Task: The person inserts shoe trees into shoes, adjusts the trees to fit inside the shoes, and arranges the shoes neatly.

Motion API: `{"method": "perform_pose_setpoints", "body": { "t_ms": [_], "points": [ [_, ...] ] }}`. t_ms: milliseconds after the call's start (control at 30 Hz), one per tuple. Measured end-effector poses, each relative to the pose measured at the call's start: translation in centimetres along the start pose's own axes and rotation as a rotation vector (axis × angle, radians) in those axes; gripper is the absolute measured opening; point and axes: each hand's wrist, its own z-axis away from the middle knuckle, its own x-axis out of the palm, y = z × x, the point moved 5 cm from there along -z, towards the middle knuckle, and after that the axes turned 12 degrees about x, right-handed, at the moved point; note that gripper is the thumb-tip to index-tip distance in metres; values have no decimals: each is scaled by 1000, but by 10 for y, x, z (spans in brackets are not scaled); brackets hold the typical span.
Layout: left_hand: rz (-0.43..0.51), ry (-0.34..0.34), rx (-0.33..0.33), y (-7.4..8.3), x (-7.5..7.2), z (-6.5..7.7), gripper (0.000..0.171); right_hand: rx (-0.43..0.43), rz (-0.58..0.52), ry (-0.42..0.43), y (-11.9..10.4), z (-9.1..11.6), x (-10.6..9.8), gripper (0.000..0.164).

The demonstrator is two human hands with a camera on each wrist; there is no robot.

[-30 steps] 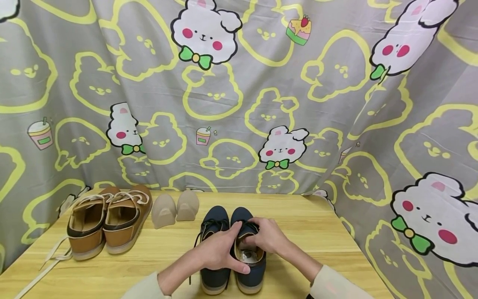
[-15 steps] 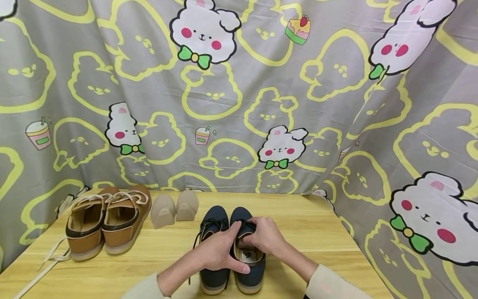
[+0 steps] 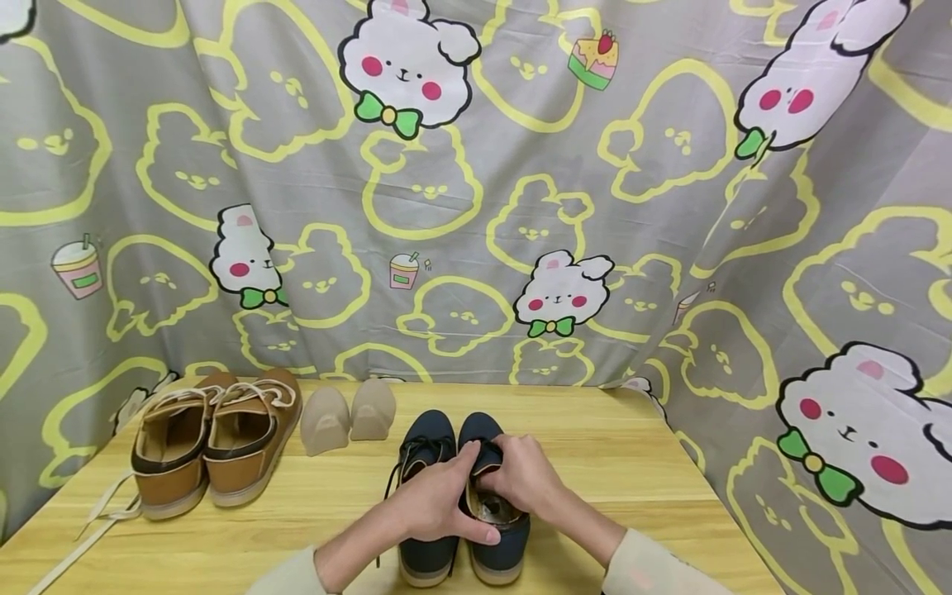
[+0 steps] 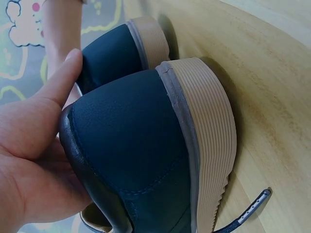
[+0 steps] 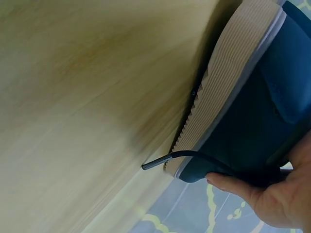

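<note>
Two navy lace-up shoes stand side by side, toes pointing away: the left shoe and the right shoe. My left hand reaches across the left shoe and holds the right one, thumb by its heel collar and fingers along its inner side. My right hand grips the front of the right shoe's opening, partly inside beneath the laces; what its hidden fingertips touch inside, I cannot tell. A finger lies along the outer toe side, beside a dark lace. A shiny patch shows inside the heel.
A pair of brown shoes with cream laces stands at the left of the wooden table. Two beige toe-shaped inserts sit beside them. One long cream lace trails to the front left. A patterned curtain surrounds the table.
My right hand has shifted slightly down and inward at the shoe's opening, its fingers drawn in closer. The left hand and both shoes stay where they were.
</note>
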Motion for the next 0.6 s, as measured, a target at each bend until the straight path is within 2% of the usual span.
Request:
{"method": "perform_pose_setpoints", "body": {
  "t_ms": [600],
  "points": [
    [-8,10,5,0,1,-1,119,-16,44,95,0,0,0,38]
  ]
}}
